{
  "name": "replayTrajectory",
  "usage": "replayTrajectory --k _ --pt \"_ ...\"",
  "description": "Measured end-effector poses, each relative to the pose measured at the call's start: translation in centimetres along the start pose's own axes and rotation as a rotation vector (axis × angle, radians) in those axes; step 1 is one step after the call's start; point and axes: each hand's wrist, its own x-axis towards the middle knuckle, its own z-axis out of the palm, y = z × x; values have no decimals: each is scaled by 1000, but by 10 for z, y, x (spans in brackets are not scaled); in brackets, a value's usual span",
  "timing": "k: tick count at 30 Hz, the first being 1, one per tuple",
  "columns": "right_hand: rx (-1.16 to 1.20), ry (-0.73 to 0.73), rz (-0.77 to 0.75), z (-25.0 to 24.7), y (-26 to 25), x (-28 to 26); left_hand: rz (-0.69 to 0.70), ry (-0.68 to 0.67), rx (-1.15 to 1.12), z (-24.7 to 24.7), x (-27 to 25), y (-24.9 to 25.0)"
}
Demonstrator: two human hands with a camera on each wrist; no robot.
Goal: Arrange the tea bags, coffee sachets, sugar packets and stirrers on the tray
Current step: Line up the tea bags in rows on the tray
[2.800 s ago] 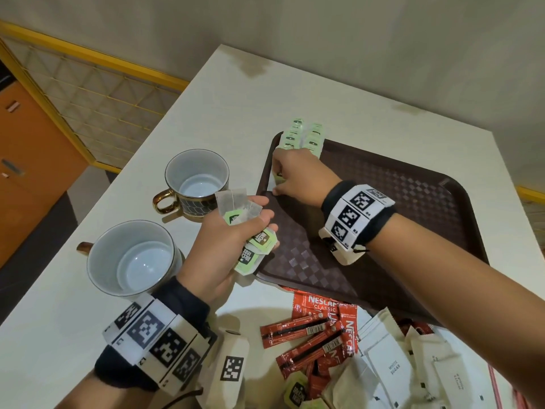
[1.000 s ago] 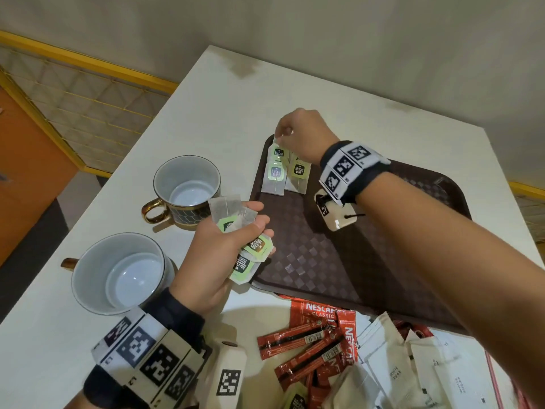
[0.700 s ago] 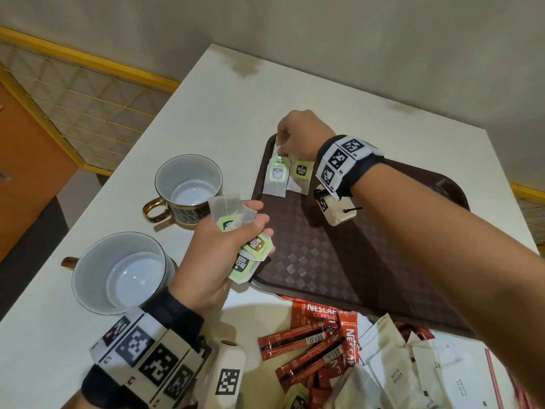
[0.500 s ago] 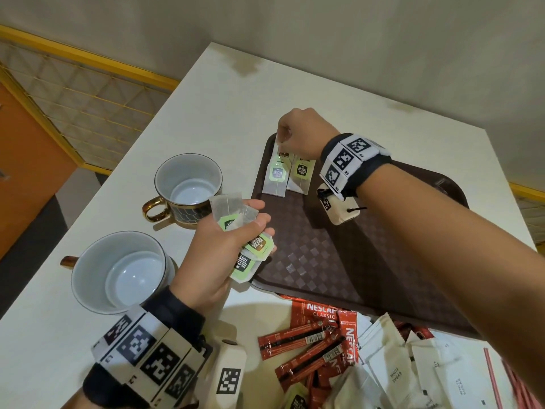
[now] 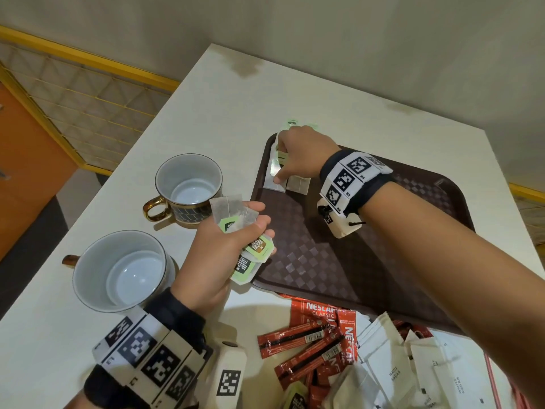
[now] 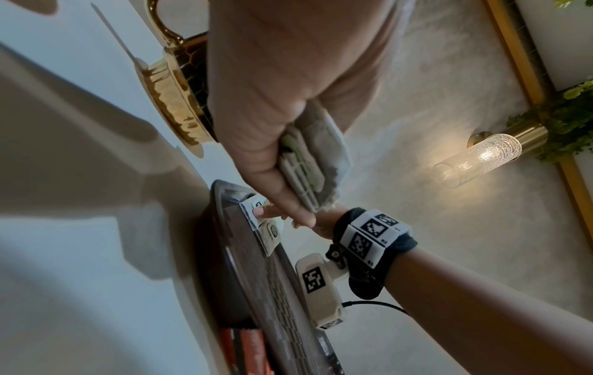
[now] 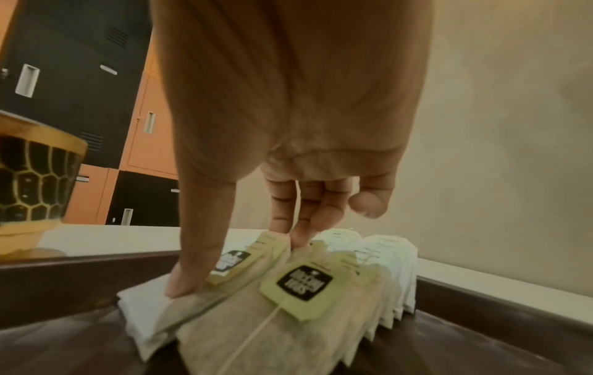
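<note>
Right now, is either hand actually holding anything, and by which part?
The left hand grips a bunch of tea bags around their middle. The right hand holds nothing; its fingers only press on the tea bags laid in the tray.

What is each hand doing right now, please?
Left hand: grips a bunch of tea bags.
Right hand: open, fingers pressing tea bags on the tray.
</note>
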Motion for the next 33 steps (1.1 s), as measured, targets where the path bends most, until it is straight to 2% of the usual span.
replayTrajectory --k 6,13,16,19,20,22,24,26,27,29,33 --pt "27 7 30 0 2 5 -1 -3 -6 0 0 0" --pt "105 39 -8 -1 6 1 -1 -6 -14 1 0 1" --pt "286 140 60 -15 16 -8 1 -5 -29 0 -1 2" --pt "529 356 328 -10 38 -19 -1 4 -70 -1 -2 4" --pt "625 385 428 -3 44 -22 -1 8 -79 -1 -2 4" --pt "790 321 532 13 47 -30 -3 10 -86 1 -1 5" --pt "898 217 568 27 40 -36 -14 2 -93 5 -1 7" --pt "1151 262 560 31 30 -37 -29 -12 -111 9 -1 9" --pt "1202 306 554 34 27 -34 -35 -15 -129 10 0 10" --pt "1233 360 559 36 23 -24 -42 -23 -141 13 -1 12" --pt "1280 350 546 33 19 -15 -62 -15 -148 14 -3 15"
